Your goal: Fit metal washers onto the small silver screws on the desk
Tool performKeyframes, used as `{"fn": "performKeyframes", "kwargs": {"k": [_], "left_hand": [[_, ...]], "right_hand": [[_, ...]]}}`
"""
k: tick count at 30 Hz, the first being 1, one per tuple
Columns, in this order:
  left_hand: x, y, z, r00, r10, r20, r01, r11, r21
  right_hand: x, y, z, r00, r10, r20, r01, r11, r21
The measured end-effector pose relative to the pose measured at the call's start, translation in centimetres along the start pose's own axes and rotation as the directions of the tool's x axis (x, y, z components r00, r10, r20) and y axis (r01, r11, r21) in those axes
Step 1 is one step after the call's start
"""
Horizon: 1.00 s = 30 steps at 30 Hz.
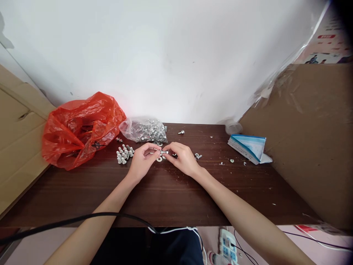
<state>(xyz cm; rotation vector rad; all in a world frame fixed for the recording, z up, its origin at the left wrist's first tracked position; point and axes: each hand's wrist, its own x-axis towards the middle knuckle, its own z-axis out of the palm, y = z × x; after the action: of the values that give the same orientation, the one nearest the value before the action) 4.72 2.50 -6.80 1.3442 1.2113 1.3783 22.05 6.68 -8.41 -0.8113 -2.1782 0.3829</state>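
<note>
A silver bolt [164,152] lies level between my two hands above the middle of the table. My left hand [143,160] pinches its left end with thumb and forefinger; whether a washer sits there too I cannot tell. At the other end, the fingers of my right hand [183,157] are closed on the bolt. Flat washers [159,159] lie on the table just under my fingertips, partly hidden. To the left of my left hand, several bolts [124,154] stand grouped together. Another loose bolt [199,157] lies to the right of my right hand.
A clear bag of metal hardware [150,130] and a red plastic bag [82,129] sit at the back left. One bolt [181,132] lies farther back. A blue-white box [246,148] is at right, near cardboard [303,140]. A black cable [68,221] crosses in front.
</note>
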Motion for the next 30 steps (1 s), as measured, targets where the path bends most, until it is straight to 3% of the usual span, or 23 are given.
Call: {"fn": "performKeyframes", "kwargs": {"k": [19, 24, 26, 28, 30], "left_hand": [[-0.2, -0.9, -0.1, 0.999, 0.006, 0.038, -0.01, 0.994, 0.109], [0.1, -0.6, 0.0, 0.995, 0.082, 0.049, -0.089, 0.98, 0.176], [-0.2, 0.6, -0.3, 0.99, 0.14, -0.014, -0.136, 0.977, 0.163], [-1.2, 2.4, -1.1, 0.972, 0.132, -0.192, -0.125, 0.991, 0.052], [-2.9, 4.3, -2.4, 0.875, 0.111, -0.471, -0.172, 0.981, -0.088]], "right_hand": [[-0.1, 0.0, 0.0, 1.0, -0.007, 0.008, 0.007, 1.0, -0.015], [0.0, 0.0, 0.0, 1.0, -0.013, 0.002, 0.013, 1.0, -0.008], [0.0, -0.1, -0.1, 1.0, -0.01, 0.003, 0.01, 1.0, -0.014], [0.1, -0.2, -0.2, 1.0, -0.011, 0.005, 0.011, 1.0, -0.022], [0.2, -0.3, -0.3, 1.0, -0.016, 0.008, 0.017, 1.0, -0.027]]}}
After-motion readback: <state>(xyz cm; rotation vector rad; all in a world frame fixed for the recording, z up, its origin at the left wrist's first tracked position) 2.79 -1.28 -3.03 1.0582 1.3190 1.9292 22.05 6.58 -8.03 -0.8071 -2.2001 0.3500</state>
